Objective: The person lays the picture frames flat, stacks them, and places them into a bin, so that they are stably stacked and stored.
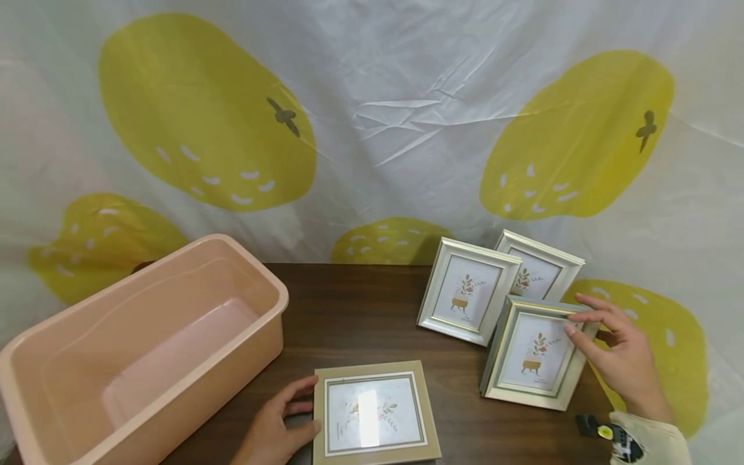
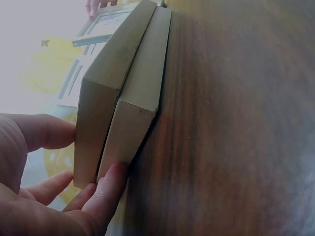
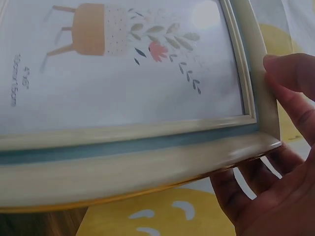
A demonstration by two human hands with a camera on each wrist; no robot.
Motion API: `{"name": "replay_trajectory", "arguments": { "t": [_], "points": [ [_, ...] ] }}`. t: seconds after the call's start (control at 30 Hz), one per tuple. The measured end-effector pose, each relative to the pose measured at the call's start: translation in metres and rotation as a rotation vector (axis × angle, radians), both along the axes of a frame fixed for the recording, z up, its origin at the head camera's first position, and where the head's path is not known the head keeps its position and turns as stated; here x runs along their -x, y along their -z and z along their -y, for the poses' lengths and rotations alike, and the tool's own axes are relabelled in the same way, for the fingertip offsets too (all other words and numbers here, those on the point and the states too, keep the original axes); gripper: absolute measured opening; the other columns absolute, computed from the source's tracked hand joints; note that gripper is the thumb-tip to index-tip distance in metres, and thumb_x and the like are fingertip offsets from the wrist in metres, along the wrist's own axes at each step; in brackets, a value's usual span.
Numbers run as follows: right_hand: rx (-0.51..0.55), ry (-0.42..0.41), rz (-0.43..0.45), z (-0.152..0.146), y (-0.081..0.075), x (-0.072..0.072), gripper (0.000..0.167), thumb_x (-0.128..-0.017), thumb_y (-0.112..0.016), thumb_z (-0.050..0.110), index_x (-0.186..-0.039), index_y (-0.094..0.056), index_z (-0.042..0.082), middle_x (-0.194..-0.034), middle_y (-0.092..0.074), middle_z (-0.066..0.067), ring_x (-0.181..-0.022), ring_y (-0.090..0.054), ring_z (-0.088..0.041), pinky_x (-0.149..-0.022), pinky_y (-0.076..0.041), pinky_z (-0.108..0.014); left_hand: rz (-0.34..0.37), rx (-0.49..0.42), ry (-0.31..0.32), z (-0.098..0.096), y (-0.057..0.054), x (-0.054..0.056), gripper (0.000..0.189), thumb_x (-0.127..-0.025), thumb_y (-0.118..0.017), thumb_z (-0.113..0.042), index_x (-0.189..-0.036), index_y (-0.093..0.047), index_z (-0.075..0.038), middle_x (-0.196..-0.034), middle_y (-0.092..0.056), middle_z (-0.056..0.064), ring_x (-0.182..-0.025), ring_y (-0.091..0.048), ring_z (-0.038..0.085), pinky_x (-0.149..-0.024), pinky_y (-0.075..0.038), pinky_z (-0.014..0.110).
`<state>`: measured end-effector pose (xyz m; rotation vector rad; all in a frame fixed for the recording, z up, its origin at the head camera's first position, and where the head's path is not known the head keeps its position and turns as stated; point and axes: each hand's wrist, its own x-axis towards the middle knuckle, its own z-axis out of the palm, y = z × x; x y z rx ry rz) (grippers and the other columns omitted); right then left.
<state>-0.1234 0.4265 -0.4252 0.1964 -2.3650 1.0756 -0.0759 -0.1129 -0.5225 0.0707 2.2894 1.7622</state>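
Two beige picture frames lie stacked at the front middle, the top one glossy with glare on its glass. My left hand is at the stack's left edge, fingers loosely bent. In the left wrist view the thumb touches the lower frame's side, and fingertips meet the upper frame. On the right, a cream and blue-green picture frame stands leaning back. My right hand pinches its upper right corner, thumb along the front border, other fingers behind.
Two silver-white picture frames, one in front and one behind, stand at the back right. A large pink plastic tub occupies the left of the dark wooden table. A lemon-patterned curtain hangs behind.
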Motion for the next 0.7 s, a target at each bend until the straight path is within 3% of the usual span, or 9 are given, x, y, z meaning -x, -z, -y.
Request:
{"name": "replay_trajectory", "arguments": {
  "t": [0.27, 0.47, 0.7],
  "points": [
    [-0.01, -0.083, 0.003, -0.003, 0.003, -0.003, 0.025, -0.084, -0.075, -0.018, -0.105, -0.077, -0.003, -0.132, -0.067, 0.02, -0.116, -0.06, 0.003, -0.068, -0.047, -0.012, 0.014, 0.007, 0.017, 0.001, 0.0, -0.001, 0.069, -0.085, -0.086, -0.01, -0.148, -0.059, -0.014, -0.145, -0.061, 0.017, -0.118, -0.07, 0.029, -0.089, -0.058, 0.029],
    [-0.034, -0.177, 0.039, -0.009, 0.002, -0.006, 0.031, -0.083, -0.074, -0.021, -0.108, -0.079, -0.003, -0.111, -0.073, 0.02, -0.086, -0.059, -0.001, -0.06, -0.045, -0.02, 0.014, -0.003, 0.019, 0.001, -0.001, -0.001, 0.069, -0.085, -0.086, -0.01, -0.149, -0.058, -0.013, -0.145, -0.061, 0.018, -0.118, -0.069, 0.03, -0.088, -0.057, 0.026],
    [-0.057, -0.163, 0.106, -0.011, -0.004, -0.01, 0.029, -0.086, -0.076, -0.016, -0.111, -0.08, -0.002, -0.106, -0.076, 0.023, -0.074, -0.06, -0.003, -0.056, -0.046, -0.023, 0.001, 0.002, 0.028, 0.001, -0.002, -0.001, 0.068, -0.086, -0.085, -0.011, -0.149, -0.058, -0.013, -0.145, -0.061, 0.019, -0.118, -0.069, 0.031, -0.088, -0.059, 0.028]
  ]
}}
